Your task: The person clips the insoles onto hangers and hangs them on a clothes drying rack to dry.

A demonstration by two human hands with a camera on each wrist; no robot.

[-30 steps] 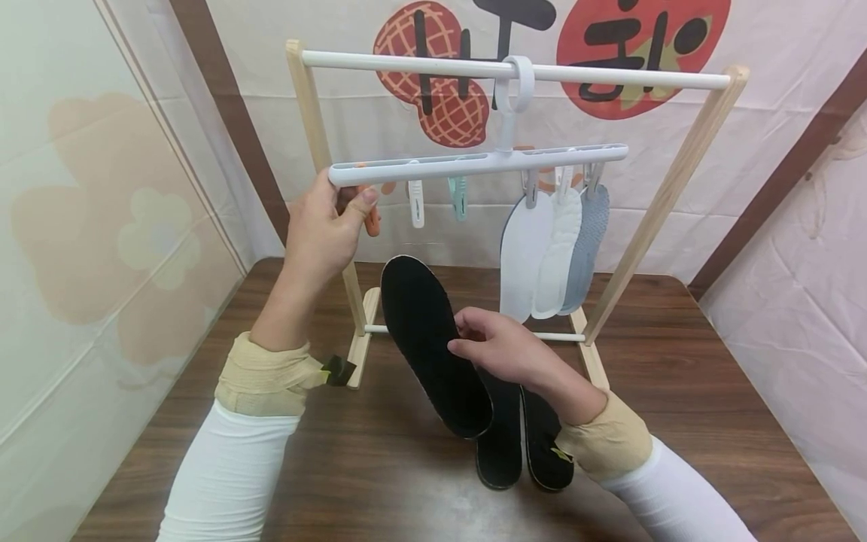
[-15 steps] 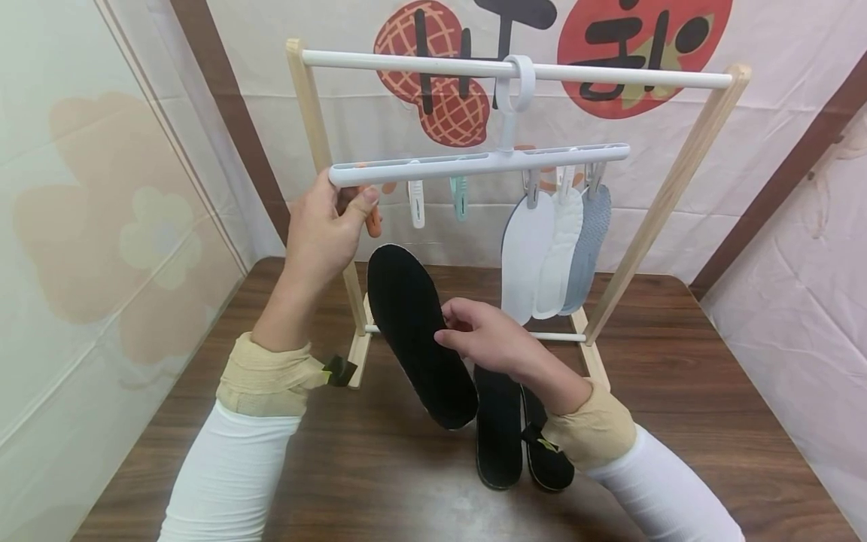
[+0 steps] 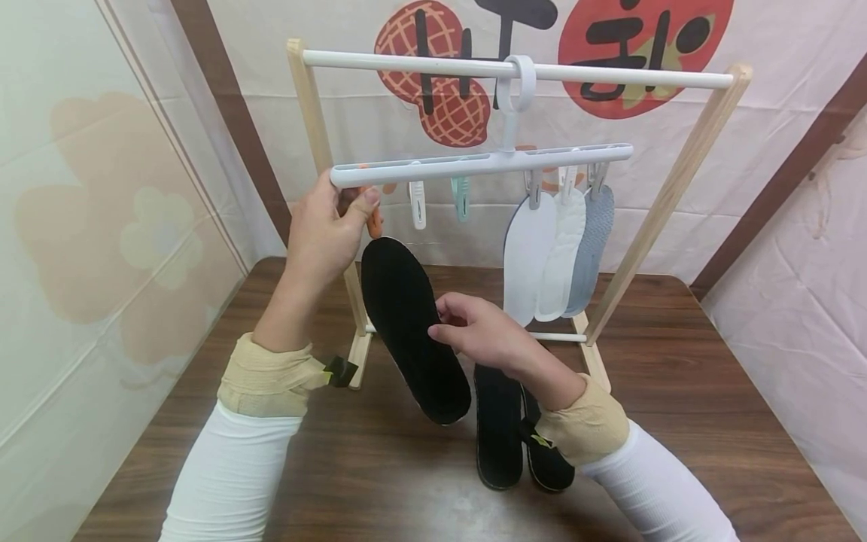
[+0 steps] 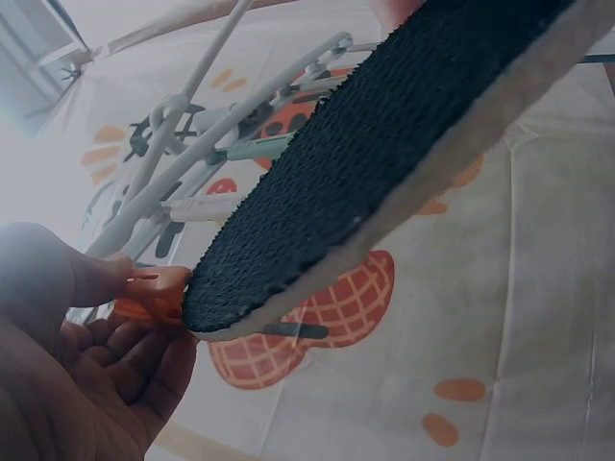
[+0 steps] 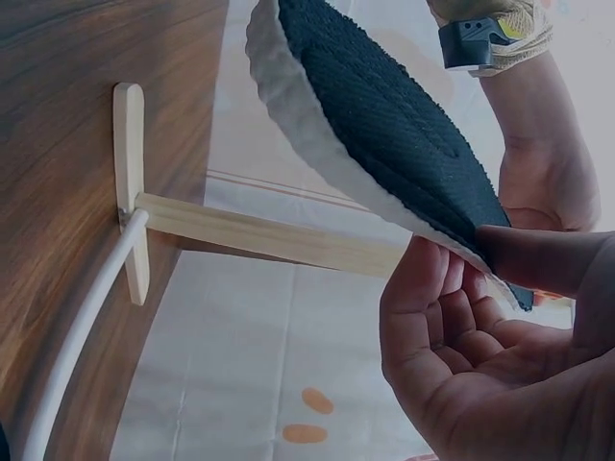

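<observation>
My left hand point(image 3: 325, 226) pinches an orange clothespin point(image 3: 375, 220) at the left end of a white clip hanger point(image 3: 433, 168). A black insole point(image 3: 415, 324) with a pale underside is pinched along its right edge by my right hand point(image 3: 484, 331). The insole tilts, its upper end right at the clothespin's lower tip; in the left wrist view the orange clothespin point(image 4: 154, 293) meets the insole's end point(image 4: 221, 298). Whether the clip grips it, I cannot tell. In the right wrist view, thumb and fingers hold the insole point(image 5: 384, 125) from both faces.
Further clips, a white one point(image 3: 418, 207) and a teal one point(image 3: 462, 199), hang along the bar. Light insoles point(image 3: 528, 260) hang clipped at the right. Two black insoles point(image 3: 500, 429) lie on the wooden table point(image 3: 379, 482). A wooden-legged rack point(image 3: 667, 203) carries the hanger.
My right hand has brought the black insole up and to the left, so its upper end now reaches the orange clothespin. The left hand has stayed nearly still.
</observation>
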